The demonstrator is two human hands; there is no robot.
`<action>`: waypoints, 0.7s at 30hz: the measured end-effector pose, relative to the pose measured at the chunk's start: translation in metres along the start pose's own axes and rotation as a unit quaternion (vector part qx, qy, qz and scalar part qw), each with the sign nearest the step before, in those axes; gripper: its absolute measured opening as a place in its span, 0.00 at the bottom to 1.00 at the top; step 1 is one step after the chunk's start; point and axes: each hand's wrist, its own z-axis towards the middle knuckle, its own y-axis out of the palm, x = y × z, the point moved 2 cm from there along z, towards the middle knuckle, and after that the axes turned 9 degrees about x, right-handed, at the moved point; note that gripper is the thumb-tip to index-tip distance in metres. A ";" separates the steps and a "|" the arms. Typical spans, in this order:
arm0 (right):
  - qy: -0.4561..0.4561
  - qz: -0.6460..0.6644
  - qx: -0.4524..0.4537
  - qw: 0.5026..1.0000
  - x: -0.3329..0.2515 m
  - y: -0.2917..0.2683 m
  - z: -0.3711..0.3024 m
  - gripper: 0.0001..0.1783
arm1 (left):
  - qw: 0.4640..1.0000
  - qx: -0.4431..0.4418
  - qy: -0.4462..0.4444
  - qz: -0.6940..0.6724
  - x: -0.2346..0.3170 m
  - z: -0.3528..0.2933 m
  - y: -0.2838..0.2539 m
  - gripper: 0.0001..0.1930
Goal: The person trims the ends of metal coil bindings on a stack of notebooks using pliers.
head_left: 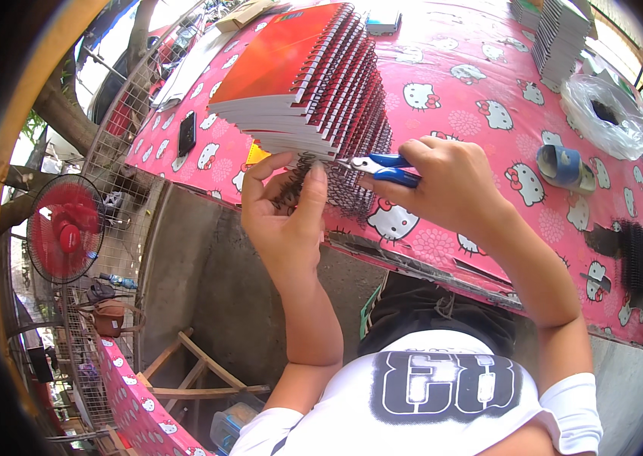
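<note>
A tall stack of spiral-bound notebooks (279,57) with a red-orange top cover stands at the table's near edge, its black coil bindings facing right. At the lower part of the stack, my left hand (291,220) is closed, thumb and fingers round a black spiral coil (291,186). My right hand (450,182) grips blue-handled wire cutters (393,169). Their metal jaws point left and meet the coils beside my left thumb. Whether the jaws are closed on a wire is too small to tell.
The table wears a pink patterned cloth (450,99). A phone (187,134) lies left of the stack. On the right are a tape roll (564,167), a clear plastic bag (610,121), black coils (633,254) and another notebook stack (560,45). A red fan (68,237) stands far left.
</note>
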 end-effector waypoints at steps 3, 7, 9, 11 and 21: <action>-0.098 -0.002 0.165 0.981 0.011 -0.002 -0.009 0.28 | 0.999 0.005 -0.034 -0.036 -0.004 0.000 -0.002 0.17; -0.165 -0.016 0.243 0.956 0.006 0.000 -0.002 0.27 | 0.997 -0.012 -0.058 -0.058 -0.008 -0.003 -0.002 0.18; -0.128 0.016 0.176 0.976 0.002 0.007 -0.002 0.27 | 0.998 -0.017 -0.041 -0.049 -0.009 -0.004 -0.001 0.20; -0.101 0.012 0.136 0.985 0.000 0.006 -0.005 0.27 | 0.999 -0.018 -0.016 -0.033 -0.013 -0.002 -0.001 0.22; -0.148 -0.033 0.208 0.966 0.003 0.000 -0.005 0.29 | 1.000 -0.021 -0.014 0.002 -0.007 -0.005 0.000 0.23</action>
